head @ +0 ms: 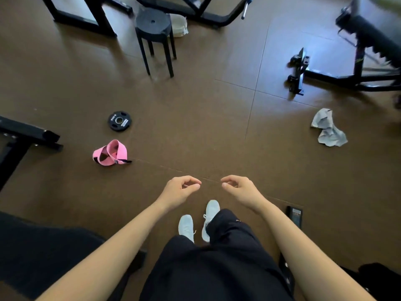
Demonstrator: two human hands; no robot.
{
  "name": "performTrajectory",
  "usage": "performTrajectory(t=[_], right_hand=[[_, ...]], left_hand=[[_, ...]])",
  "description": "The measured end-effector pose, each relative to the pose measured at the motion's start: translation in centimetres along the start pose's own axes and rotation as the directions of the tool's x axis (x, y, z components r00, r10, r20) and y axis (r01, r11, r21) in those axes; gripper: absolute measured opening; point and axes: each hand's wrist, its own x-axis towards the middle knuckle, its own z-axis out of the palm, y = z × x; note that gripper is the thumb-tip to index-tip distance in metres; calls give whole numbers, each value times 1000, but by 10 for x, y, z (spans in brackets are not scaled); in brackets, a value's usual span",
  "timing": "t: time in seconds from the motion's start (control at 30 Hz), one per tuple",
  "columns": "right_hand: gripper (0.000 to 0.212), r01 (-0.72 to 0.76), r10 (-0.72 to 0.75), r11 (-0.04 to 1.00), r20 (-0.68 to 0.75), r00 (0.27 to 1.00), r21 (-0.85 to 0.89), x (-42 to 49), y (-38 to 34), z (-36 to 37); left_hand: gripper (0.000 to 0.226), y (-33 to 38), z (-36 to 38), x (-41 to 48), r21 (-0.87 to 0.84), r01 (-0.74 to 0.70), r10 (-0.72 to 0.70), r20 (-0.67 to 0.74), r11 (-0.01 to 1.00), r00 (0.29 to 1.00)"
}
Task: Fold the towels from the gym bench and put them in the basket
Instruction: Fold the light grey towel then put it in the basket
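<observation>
A crumpled grey towel (328, 128) lies on the brown floor at the right, near the foot of a black gym bench (373, 38). A pale basket (179, 25) stands on the floor at the top, partly hidden behind a black stool (155, 29). My left hand (182, 189) and my right hand (239, 189) hang side by side in front of me above the floor, fingers loosely curled, holding nothing. Both are far from the towel and the basket.
A pink strap (110, 153) and a small black weight plate (119, 121) lie on the floor at the left. Black machine frames stand at the left edge (23, 135) and along the top. A dark flat device (294, 216) lies by my right foot.
</observation>
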Motion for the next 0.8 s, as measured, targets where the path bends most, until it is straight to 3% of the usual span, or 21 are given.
performTrajectory(t=[0.37,0.67,0.8], right_hand=[[19,5,-8,992,18,1000,130,175,-51,-113],[18,71,-72,997,16,997,18,321,-136,-233],[15,64,-64,998,-9,998,11,387,-175,-267]], left_hand=[[39,97,-51,178,-89,103,-106,-28,991,994],[12,180,-126,308,-287,107,-151,-135,952,979],[14,200,-165,375,-308,115,-163,-135,944,977]])
